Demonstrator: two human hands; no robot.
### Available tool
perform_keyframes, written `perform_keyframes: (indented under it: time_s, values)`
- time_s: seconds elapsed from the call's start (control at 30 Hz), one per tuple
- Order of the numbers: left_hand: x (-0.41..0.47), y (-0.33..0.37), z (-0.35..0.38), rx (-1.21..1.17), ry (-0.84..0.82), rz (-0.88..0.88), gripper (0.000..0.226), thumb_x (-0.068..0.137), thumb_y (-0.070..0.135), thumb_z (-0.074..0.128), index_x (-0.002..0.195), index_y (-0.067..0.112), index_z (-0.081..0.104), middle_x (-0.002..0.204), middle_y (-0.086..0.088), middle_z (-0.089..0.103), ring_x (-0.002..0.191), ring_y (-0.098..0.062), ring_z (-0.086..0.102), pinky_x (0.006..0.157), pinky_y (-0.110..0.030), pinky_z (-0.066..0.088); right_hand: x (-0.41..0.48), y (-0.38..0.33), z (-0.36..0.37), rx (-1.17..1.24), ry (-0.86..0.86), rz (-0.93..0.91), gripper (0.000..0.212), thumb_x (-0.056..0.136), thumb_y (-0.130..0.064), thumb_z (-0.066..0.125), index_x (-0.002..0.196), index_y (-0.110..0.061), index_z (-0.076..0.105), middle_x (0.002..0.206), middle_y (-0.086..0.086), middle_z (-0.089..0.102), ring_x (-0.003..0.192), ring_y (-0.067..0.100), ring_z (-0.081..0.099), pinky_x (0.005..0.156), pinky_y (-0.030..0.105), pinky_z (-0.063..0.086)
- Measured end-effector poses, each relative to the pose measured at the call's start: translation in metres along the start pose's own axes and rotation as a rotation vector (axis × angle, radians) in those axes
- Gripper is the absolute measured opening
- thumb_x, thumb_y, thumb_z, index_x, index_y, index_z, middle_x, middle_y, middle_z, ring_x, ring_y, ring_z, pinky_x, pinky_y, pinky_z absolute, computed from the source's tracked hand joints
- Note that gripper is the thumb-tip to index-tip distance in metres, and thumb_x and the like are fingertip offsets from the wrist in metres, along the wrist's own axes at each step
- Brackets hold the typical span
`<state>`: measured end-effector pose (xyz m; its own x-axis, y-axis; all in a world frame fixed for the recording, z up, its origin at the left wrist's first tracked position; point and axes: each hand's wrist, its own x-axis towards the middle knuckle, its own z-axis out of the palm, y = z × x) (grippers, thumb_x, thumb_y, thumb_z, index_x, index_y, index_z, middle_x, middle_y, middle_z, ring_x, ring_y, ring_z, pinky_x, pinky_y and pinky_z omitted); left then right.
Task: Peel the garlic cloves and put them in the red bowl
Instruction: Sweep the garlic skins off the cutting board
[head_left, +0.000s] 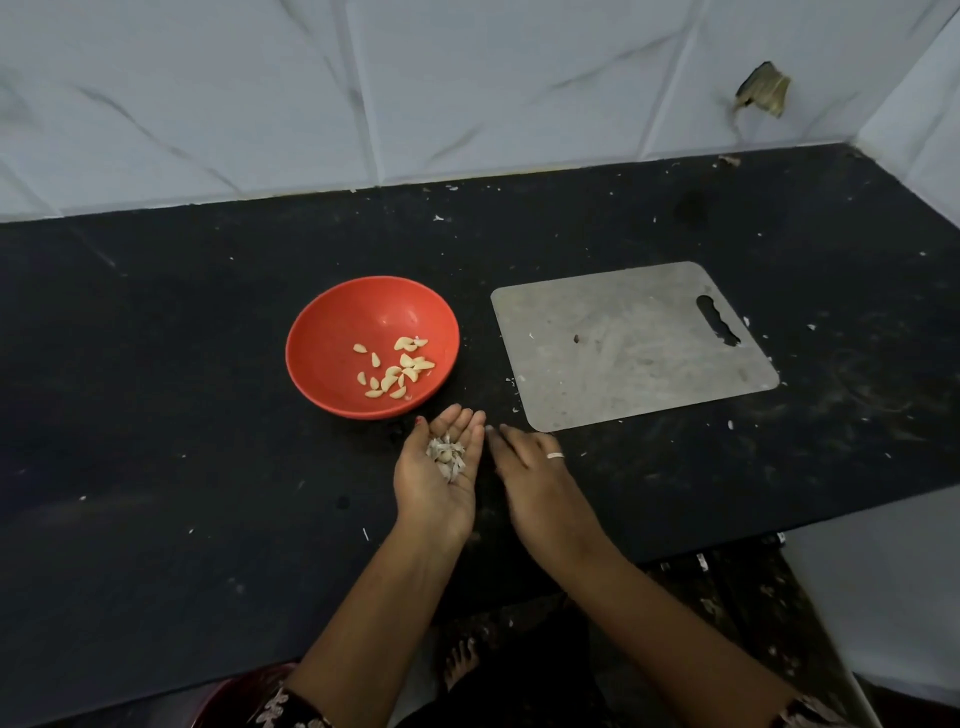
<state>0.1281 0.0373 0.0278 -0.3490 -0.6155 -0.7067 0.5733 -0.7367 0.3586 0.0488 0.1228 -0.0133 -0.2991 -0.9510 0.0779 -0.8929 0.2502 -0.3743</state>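
**Fingers (465, 423) cupped under garlic skins beside the red bowl**

We see the left hand (436, 483) palm up, fingers pressed together and slightly curved, likely to keep papery skins (445, 457), and perhaps one clove, in the palm. At its 3 o'clock the right hand (535, 470) lies palm down, fingers straight on the counter (208, 467), probably gathering scraps. The red bowl (322, 312), at 11 o'clock, holds the peeled cloves (395, 371); a cutting board (623, 353) lies at 2 o'clock.

Dim, even light; wide-angle bend at edges; slightly soft, no glare.
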Motion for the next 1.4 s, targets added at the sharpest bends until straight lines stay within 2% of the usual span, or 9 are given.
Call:
perform_keyframes:
  time_s: [0.13, 0.43, 0.53, 0.67, 0.77, 1.1, 1.2, 1.3, 1.4]
  values:
    - [0.0, 0.008, -0.001, 0.003, 0.02, 0.008, 0.039, 0.105, 0.024, 0.038, 0.095, -0.004, 0.062, 0.094, -0.017, 0.068, 0.089, -0.026, 0.067, 0.076, -0.032, 0.054, 0.007, 0.0, -0.007, -0.044, -0.121, -0.15, 0.05, 0.083, 0.002, 0.068, 0.132, -0.001, 0.056, 0.133, 0.015, 0.057, 0.118, 0.033, 0.055, 0.084, 0.039, 0.058]
    - [-0.001, 0.015, -0.011, 0.012, 0.034, 0.006, 0.037, 0.104, 0.021, 0.038, 0.095, -0.004, 0.063, 0.095, -0.017, 0.069, 0.091, -0.026, 0.067, 0.078, -0.029, 0.053, 0.015, 0.005, -0.028, -0.147, -0.085, -0.175, 0.03, 0.059, 0.007, 0.083, 0.081, -0.011, 0.071, 0.078, 0.005, 0.069, 0.07, 0.022, 0.065, 0.056, 0.028, 0.053]
    - [-0.004, 0.014, -0.014, 0.019, 0.034, 0.008, 0.036, 0.105, 0.021, 0.036, 0.099, -0.004, 0.062, 0.101, -0.017, 0.067, 0.094, -0.025, 0.066, 0.079, -0.03, 0.052, 0.024, -0.002, -0.034, -0.06, -0.142, -0.042, 0.019, 0.088, -0.006, 0.062, 0.102, -0.013, 0.072, 0.1, 0.003, 0.07, 0.093, 0.017, 0.063, 0.081, 0.024, 0.048]
    - [-0.006, 0.014, -0.017, 0.01, 0.038, 0.024, 0.037, 0.105, 0.021, 0.035, 0.101, -0.004, 0.062, 0.102, -0.017, 0.067, 0.096, -0.025, 0.065, 0.087, -0.032, 0.051, 0.033, -0.021, -0.043, 0.48, -0.044, 0.202, 0.016, 0.083, -0.006, 0.071, 0.094, -0.016, 0.077, 0.086, -0.009, 0.073, 0.081, 0.0, 0.067, 0.078, 0.01, 0.05]
    - [-0.01, 0.015, -0.019, -0.019, 0.042, 0.028, 0.041, 0.105, 0.026, 0.034, 0.102, -0.001, 0.065, 0.098, -0.016, 0.069, 0.095, -0.026, 0.066, 0.093, -0.036, 0.05, 0.034, -0.049, -0.04, 0.688, -0.019, 0.136, 0.016, 0.081, -0.002, 0.071, 0.086, -0.016, 0.076, 0.083, -0.01, 0.073, 0.082, -0.001, 0.068, 0.077, 0.011, 0.051]
    - [-0.034, 0.025, -0.04, -0.209, 0.019, 0.112, 0.046, 0.102, 0.04, 0.037, 0.107, 0.005, 0.067, 0.101, -0.013, 0.069, 0.099, -0.027, 0.067, 0.092, -0.039, 0.053, 0.025, -0.092, -0.026, 0.633, 0.035, -0.114, 0.019, 0.084, -0.007, 0.066, 0.093, -0.022, 0.072, 0.105, -0.014, 0.063, 0.109, 0.002, 0.053, 0.09, 0.007, 0.038]
    - [-0.05, 0.025, -0.051, -0.178, -0.015, 0.192, 0.044, 0.102, 0.037, 0.039, 0.111, 0.004, 0.066, 0.107, -0.013, 0.07, 0.099, -0.023, 0.069, 0.085, -0.034, 0.055, 0.017, -0.111, -0.022, 0.81, -0.05, -0.03, 0.031, 0.093, -0.01, 0.059, 0.118, -0.029, 0.065, 0.128, -0.02, 0.052, 0.127, -0.002, 0.045, 0.103, 0.011, 0.036]
    - [-0.078, 0.025, -0.063, -0.004, 0.023, 0.398, 0.032, 0.103, 0.026, 0.036, 0.112, 0.015, 0.063, 0.122, -0.004, 0.064, 0.119, -0.014, 0.057, 0.104, -0.03, 0.041, 0.0, -0.144, -0.017, 1.022, -0.262, 0.013, 0.035, 0.1, -0.024, 0.048, 0.134, -0.033, 0.05, 0.146, -0.016, 0.043, 0.136, -0.004, 0.037, 0.115, 0.029, 0.033]
    - [-0.11, 0.033, -0.077, 0.038, 0.15, 0.615, 0.032, 0.096, 0.039, 0.04, 0.117, 0.028, 0.062, 0.128, 0.011, 0.062, 0.12, 0.0, 0.054, 0.101, -0.023, 0.043, -0.015, -0.172, -0.016, 1.203, -0.461, 0.055, 0.038, 0.104, -0.026, 0.041, 0.141, -0.023, 0.046, 0.146, -0.011, 0.046, 0.134, -0.003, 0.04, 0.115, 0.024, 0.031]
